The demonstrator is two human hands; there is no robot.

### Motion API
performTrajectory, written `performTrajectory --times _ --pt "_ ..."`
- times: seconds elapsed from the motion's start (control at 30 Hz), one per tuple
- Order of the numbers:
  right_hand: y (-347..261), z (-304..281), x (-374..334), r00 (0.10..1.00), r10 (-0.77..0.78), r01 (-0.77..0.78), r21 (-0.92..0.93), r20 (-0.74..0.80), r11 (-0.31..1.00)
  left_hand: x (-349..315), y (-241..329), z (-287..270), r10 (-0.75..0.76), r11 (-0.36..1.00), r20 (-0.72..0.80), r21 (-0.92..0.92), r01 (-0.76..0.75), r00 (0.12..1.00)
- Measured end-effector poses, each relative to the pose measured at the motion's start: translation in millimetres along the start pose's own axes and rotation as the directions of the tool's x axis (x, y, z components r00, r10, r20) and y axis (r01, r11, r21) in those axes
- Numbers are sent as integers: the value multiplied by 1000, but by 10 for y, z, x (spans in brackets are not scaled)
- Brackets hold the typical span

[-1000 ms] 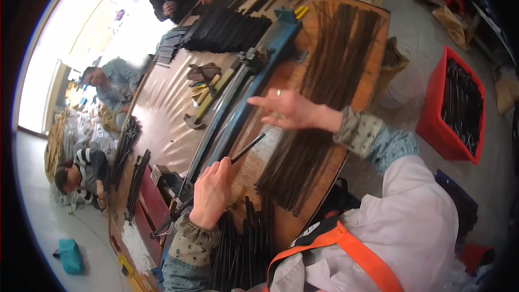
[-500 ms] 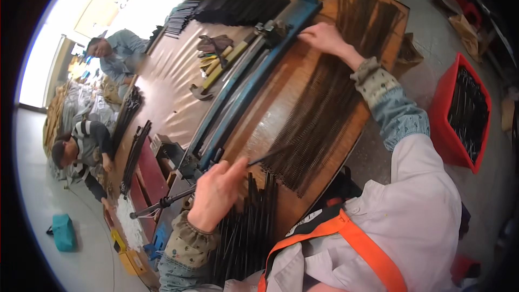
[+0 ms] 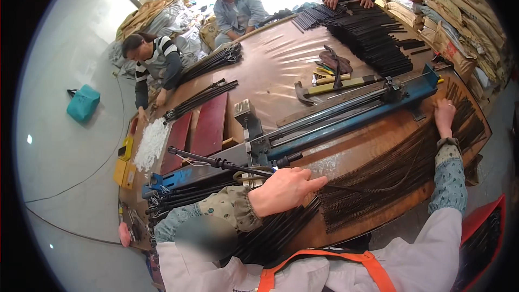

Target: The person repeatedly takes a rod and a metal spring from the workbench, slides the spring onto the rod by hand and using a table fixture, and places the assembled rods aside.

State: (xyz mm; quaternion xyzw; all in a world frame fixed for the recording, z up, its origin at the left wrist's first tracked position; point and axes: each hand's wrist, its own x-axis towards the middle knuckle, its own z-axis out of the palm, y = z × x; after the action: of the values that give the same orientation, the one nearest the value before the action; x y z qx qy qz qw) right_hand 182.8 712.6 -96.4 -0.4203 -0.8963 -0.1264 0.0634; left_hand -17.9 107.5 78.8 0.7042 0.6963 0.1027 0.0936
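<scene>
My left hand (image 3: 284, 190) is closed around a long black rod (image 3: 200, 158) with a thicker collar, which points away to the left. From that hand a thin dark coil spring (image 3: 397, 186) runs right and bends upward. My right hand (image 3: 444, 118) reaches to the table's right end, fingertips pinched together above the spring ends; what they hold is too small to make out. Many long brown springs (image 3: 373, 205) lie side by side between my hands. Below my left hand sits a bundle of black rods (image 3: 281, 232). Beyond my hands lies a blue metal rail fixture (image 3: 346, 124).
A hammer (image 3: 335, 87) and other hand tools lie behind the rail. Dark red boards (image 3: 210, 124) and white small parts (image 3: 152, 143) are at left. Several co-workers sit or stand around the table (image 3: 259, 81). A red bin (image 3: 500, 211) stands at lower right.
The view has swung left, showing more of the table and co-workers. My left hand keeps the black rod. My right hand is still at the springs' far end, and a spring now bends up from the row.
</scene>
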Motion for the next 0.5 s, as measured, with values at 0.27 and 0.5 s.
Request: performTrajectory --times 0.27,0.5 --pt "-1066 -929 -1258 921 -360 209 967 -146 143 71 -122 -191 -144 973 -155 156 168 977" --pt "-2302 -1885 -1817 865 -277 466 876 -419 129 -469 -360 -338 -245 932 -246 208 298 938"
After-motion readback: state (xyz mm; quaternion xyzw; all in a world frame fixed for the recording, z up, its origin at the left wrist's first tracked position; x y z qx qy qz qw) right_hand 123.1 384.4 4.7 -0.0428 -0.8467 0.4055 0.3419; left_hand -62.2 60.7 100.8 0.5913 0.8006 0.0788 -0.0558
